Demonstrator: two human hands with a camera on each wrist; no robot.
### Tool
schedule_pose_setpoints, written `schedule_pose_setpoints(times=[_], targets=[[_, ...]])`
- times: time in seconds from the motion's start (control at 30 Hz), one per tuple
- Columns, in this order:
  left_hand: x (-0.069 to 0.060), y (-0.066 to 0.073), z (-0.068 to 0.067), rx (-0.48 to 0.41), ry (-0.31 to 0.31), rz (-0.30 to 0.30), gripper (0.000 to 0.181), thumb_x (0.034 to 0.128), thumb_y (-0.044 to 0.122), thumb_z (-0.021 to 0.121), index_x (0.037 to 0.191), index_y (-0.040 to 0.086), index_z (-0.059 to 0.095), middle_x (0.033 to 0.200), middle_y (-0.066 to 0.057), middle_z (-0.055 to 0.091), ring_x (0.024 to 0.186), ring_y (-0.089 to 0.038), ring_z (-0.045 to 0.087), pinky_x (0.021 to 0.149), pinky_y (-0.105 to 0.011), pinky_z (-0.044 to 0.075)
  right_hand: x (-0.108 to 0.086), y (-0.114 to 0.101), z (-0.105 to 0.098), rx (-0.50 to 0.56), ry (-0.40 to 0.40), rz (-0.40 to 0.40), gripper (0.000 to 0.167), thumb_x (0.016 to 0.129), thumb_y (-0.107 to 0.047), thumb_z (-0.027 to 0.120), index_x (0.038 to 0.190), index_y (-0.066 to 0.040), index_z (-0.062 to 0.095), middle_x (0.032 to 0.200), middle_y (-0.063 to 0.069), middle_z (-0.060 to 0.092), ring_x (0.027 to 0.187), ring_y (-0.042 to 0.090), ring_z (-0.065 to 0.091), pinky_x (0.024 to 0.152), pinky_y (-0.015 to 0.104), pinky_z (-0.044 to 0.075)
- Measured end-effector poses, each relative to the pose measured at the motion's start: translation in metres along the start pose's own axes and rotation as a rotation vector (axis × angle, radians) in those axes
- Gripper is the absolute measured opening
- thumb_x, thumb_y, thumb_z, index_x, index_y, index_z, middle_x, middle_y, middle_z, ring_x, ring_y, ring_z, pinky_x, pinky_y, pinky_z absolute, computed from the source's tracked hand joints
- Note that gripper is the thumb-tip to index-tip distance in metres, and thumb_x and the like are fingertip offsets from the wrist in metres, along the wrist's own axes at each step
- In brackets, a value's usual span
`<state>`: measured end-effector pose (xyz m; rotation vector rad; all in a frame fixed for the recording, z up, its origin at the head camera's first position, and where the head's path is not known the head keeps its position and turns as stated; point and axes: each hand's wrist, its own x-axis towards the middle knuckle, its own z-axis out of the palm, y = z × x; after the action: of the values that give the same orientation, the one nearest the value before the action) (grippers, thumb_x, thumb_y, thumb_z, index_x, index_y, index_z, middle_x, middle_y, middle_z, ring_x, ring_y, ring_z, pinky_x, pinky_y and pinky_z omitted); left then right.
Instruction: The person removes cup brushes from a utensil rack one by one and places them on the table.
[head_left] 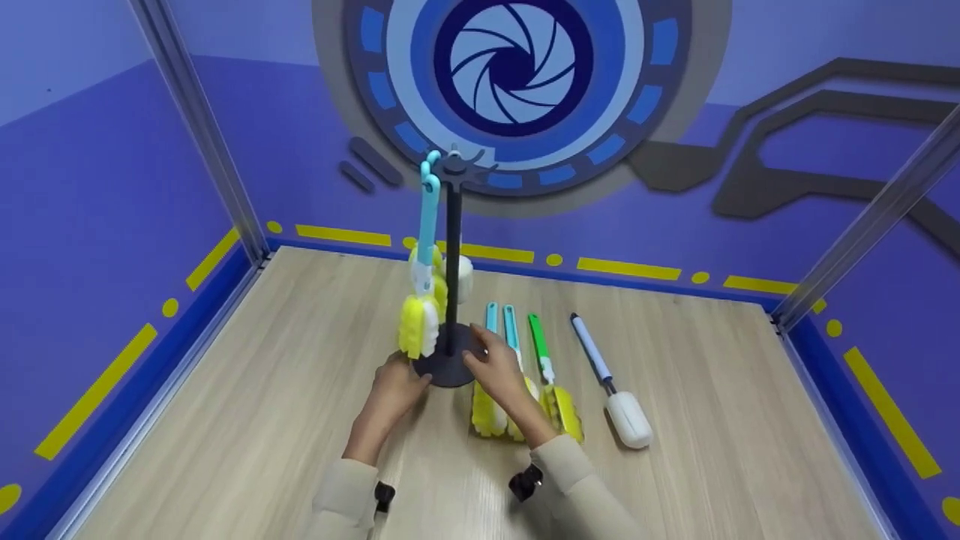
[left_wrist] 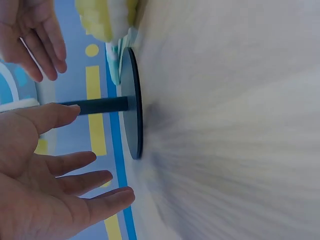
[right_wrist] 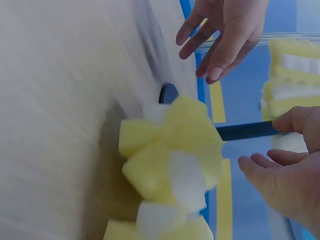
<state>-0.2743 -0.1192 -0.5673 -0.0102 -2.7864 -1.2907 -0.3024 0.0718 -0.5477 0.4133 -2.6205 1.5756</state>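
Note:
A black stand (head_left: 453,262) with a round base (head_left: 446,369) stands upright on the table. From the left side of its hooked top hang sponge bottle brushes with light-blue handles (head_left: 427,225) and yellow-and-white heads (head_left: 417,328); a white sponge head (head_left: 459,279) shows behind the pole. My left hand (head_left: 396,387) is at the base's left side, and my right hand (head_left: 498,367) at its right. Both wrist views show the left hand (left_wrist: 40,195) and right hand (right_wrist: 290,175) with loosely extended fingers, holding nothing. Whether a fingertip touches the stand I cannot tell.
Right of the stand lie two brushes with light-blue handles (head_left: 511,324), a green-handled brush (head_left: 538,337) and a lavender-handled brush (head_left: 591,349) with a white head (head_left: 629,420). My right forearm partly covers the nearer yellow heads. Patterned walls (head_left: 300,150) enclose the wooden table (head_left: 712,420).

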Motion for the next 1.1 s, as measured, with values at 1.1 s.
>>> schedule_pose_setpoints(times=[1.1], targets=[[-0.021, -0.018, -0.03, -0.205, 0.309, -0.086, 0.04, 0.1018, 0.013, 0.059, 0.136, -0.008, 0.055, 0.139, -0.026, 0.057, 0.129, -0.046, 0.053, 0.101, -0.054, 0.049, 0.055, 0.012, 0.052, -0.546, -0.363, 0.41, 0.101, 0.087, -0.036, 0.082, 0.156, 0.009, 0.024, 0.165, 0.028, 0.015, 0.153, 0.038, 0.017, 0.122, 0.044, 0.027]])
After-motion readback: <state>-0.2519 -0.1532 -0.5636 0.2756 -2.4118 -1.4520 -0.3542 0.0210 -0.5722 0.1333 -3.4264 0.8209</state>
